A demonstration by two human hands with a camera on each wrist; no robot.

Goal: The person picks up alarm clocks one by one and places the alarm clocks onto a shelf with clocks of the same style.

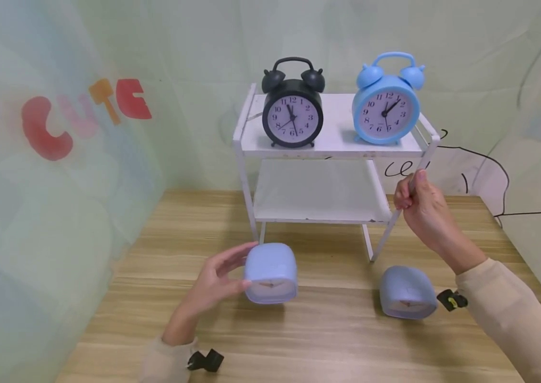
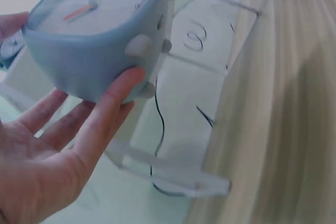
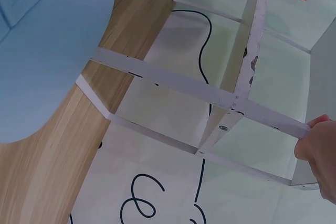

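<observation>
A rounded, light blue desk alarm clock [image 1: 272,261] is in my left hand [image 1: 215,276], its thumb on one side and its fingers on the other. The left wrist view shows the clock's white dial and the small knobs on its back, with my fingertips on its body. My right hand [image 1: 425,210] grips the front right leg of a white two-tier rack [image 1: 318,191], fingers curled round the upright. In the right wrist view that hand [image 3: 320,153] appears at the right edge, on the leg [image 3: 283,124].
A black twin-bell alarm clock [image 1: 292,119] and a blue one [image 1: 386,111] stand on the rack's top tier. Another light blue desk clock [image 1: 406,290] sits on the wooden table [image 1: 327,340] below my right forearm. A printed cloth backdrop [image 1: 193,106] hangs behind and beside the table.
</observation>
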